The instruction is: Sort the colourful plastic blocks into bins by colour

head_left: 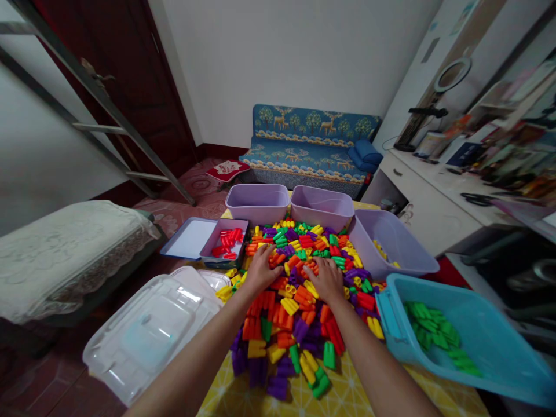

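A broad heap of plastic building pieces (289, 306), ribbed like joined tubes in red, orange, yellow, green and purple, covers the table. My left hand (260, 271) rests on the heap's left side, thumb and fingers apart near orange pieces. On the right, my right hand (328, 281) lies over the pieces with its fingers spread, touching an orange piece (311, 267). Neither hand visibly grips anything, though some fingertips are partly hidden among the pieces. Red pieces (228, 242) lie in a small dark-edged box (211, 236). Green pieces (434, 330) fill part of a blue bin (469, 307).
Two purple bins (257, 213) (322, 215) stand behind the heap. A third purple bin (406, 255) at right holds a few yellow pieces. Clear lids (152, 330) lie at left. Beyond are a blue sofa (299, 156), a ladder (104, 104) and a white desk (447, 191).
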Available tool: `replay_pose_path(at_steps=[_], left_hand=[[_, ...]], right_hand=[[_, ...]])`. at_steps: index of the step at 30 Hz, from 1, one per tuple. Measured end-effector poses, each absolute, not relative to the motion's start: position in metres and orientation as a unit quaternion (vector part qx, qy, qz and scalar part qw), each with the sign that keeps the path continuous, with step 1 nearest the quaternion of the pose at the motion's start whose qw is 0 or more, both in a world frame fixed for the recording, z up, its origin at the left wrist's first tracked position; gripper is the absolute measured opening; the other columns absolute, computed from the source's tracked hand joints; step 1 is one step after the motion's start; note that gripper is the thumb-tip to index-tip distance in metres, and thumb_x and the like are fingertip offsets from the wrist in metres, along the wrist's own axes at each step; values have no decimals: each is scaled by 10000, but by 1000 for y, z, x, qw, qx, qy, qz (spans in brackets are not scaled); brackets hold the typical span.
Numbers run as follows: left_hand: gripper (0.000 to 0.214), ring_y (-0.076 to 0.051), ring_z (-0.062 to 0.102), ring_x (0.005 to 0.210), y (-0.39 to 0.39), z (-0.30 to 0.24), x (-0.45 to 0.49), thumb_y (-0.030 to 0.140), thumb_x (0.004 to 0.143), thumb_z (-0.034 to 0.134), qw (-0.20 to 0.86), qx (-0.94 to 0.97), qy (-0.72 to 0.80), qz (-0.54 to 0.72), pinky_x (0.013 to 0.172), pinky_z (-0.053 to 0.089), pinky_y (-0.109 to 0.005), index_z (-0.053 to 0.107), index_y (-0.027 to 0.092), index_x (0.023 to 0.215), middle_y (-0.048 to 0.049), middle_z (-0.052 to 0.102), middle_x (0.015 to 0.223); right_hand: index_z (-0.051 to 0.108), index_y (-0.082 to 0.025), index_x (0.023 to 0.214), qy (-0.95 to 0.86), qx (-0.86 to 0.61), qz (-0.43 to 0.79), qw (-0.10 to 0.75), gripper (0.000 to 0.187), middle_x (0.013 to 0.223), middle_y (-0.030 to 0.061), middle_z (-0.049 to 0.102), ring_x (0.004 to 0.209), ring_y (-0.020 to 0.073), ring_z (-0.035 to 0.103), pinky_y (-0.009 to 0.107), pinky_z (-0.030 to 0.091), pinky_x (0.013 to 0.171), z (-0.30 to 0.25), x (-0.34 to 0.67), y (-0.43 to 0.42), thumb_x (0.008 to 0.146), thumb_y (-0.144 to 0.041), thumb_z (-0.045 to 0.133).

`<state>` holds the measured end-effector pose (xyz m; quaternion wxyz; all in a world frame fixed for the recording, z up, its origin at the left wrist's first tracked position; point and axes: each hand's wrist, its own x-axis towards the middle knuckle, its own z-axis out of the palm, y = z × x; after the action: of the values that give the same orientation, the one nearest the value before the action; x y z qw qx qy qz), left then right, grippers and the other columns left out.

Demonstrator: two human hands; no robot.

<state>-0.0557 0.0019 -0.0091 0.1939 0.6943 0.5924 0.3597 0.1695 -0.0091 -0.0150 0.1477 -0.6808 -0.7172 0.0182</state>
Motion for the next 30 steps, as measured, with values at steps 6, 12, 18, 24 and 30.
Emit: replay_pose_path(at_steps=[6, 12, 18, 24, 30], left_hand=[[644, -253, 582, 1149, 2, -11, -51, 162, 648, 738, 207, 684, 592, 372, 1014, 454, -386, 580, 179, 1271, -99, 621, 1233], [438, -179, 652, 1021, 6, -12, -50, 124, 752, 618, 249, 680, 597, 344, 923, 488, -304, 645, 219, 1179, -40, 708, 1098], [477, -222, 621, 1079, 1, 8, -48, 317, 719, 729, 209, 736, 597, 243, 928, 456, -306, 651, 277, 1188, -41, 678, 1177], [326, -220, 643, 1019, 0, 4, -38, 381, 776, 667, 204, 687, 646, 265, 869, 449, -298, 709, 276, 1082, -35, 724, 1094], [264, -182, 680, 815, 4, -16, -47, 336, 854, 527, 286, 590, 648, 388, 715, 476, -257, 730, 180, 919, -39, 748, 877]], right_hand=[[567, -231, 1176, -718, -682, 11, 141, 409, 1166, 71, 649, 1128, 247, 496, 359, 364, 879, -13, 169, -10, 913, -527, 465], [571, -221, 1165, -722, -678, 5, 140, 396, 1159, 78, 648, 1112, 241, 502, 353, 369, 868, -12, 168, -11, 911, -509, 473], [574, -228, 1152, -723, -675, 9, 148, 374, 1149, 62, 651, 1123, 247, 500, 355, 373, 871, -11, 168, -11, 914, -498, 470], [573, -236, 1167, -720, -677, 19, 150, 372, 1160, 63, 648, 1126, 237, 507, 351, 373, 895, -10, 168, -11, 912, -490, 477], [576, -227, 1160, -719, -679, 14, 148, 377, 1162, 75, 646, 1128, 237, 507, 346, 376, 882, -11, 168, -11, 911, -493, 478]])
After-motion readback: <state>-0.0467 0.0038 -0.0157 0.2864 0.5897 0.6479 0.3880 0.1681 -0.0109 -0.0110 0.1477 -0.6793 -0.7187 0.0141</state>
